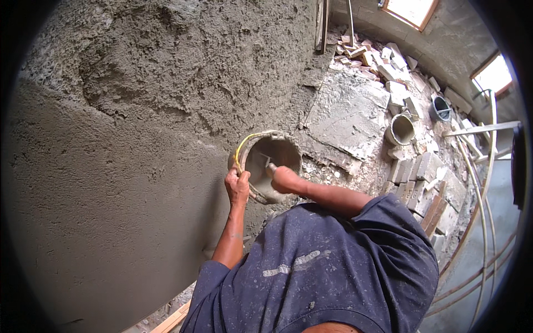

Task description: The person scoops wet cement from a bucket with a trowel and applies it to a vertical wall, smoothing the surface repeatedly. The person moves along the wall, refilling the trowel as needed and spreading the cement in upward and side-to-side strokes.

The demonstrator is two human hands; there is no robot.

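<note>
A round, mortar-crusted bucket point(291, 151) with a yellow cord-like handle point(241, 151) is in front of me, beside the plastered wall point(116, 211). My left hand point(238, 187) is closed on the bucket's left rim, where the yellow handle meets it. Over the bucket's opening, my right hand point(286, 180) is wrapped round the handle of a trowel point(271, 168). The trowel's metal neck points into the bucket; its blade is hard to make out against the grey inside. Wet-looking grey mortar covers the wall, smoother low down and rough higher up.
A mortar-smeared board point(350, 119) lies on the rubble floor ahead. To the right are a second crusted bucket point(402, 130), a dark bucket point(441, 109) and stacked blocks point(413, 175). Broken bricks point(369, 58) are heaped farther back. Hoses point(484, 211) hang at far right.
</note>
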